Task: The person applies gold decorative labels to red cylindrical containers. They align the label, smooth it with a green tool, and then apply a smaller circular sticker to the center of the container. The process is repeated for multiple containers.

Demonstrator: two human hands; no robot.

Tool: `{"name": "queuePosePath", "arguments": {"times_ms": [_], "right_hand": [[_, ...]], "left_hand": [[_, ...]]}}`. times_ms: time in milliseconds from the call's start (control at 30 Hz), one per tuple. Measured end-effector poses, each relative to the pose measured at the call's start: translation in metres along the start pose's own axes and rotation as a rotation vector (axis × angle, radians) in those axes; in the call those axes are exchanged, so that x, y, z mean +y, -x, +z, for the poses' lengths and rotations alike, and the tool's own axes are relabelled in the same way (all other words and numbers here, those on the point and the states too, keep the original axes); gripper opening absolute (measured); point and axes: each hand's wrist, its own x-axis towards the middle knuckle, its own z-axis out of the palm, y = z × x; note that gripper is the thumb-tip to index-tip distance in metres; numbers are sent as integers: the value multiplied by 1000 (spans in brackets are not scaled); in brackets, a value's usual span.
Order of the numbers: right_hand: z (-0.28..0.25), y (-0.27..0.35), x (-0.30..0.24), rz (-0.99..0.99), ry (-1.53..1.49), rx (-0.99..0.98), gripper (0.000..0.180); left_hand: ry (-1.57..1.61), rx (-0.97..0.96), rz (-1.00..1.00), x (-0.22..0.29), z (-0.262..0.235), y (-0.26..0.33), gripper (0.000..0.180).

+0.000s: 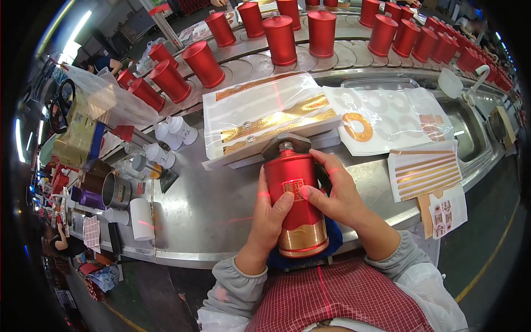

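A red metallic bottle (296,169) lies tilted in front of me, its neck pointing away and its base toward me. Around its lower body runs a gold wavy band (304,239). My left hand (266,216) is closed along its left side, thumb resting on the front. From the right, my right hand (344,193) grips it, the thumb pressing at the edge of a small square gold-and-red label (293,189). A blue cloth (334,237) shows beneath the bottle. Just beyond the neck stands a white box-like stack bearing a gold-banded sticker sheet (265,119).
Several red bottles (279,41) stand on the curved conveyor (249,66) across the back. Sheets with ring stickers (358,126) and gold strips (426,171) lie right, near a sink (470,130). White spray bottles (181,130), a metal cup (116,191) and a paper roll (142,218) stand left.
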Motion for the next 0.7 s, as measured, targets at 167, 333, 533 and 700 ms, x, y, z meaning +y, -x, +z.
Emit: {"name": "queuePosePath", "arguments": {"times_ms": [167,333,533,700], "right_hand": [[-8,0,-4,-8,58,52,65],[-42,-37,-47,-225,274,-125,35],[-26,-60,-70,-952,715,-295,18],[-17,-85,-62,-371,561,-420,14]], "left_hand": [[16,-15,-20,1,0,-1,76],[7,-24,-12,0,-1,-1,77],[202,19,33,-6,-9,15,82],[137,70,59,-8,-4,20,78]]}}
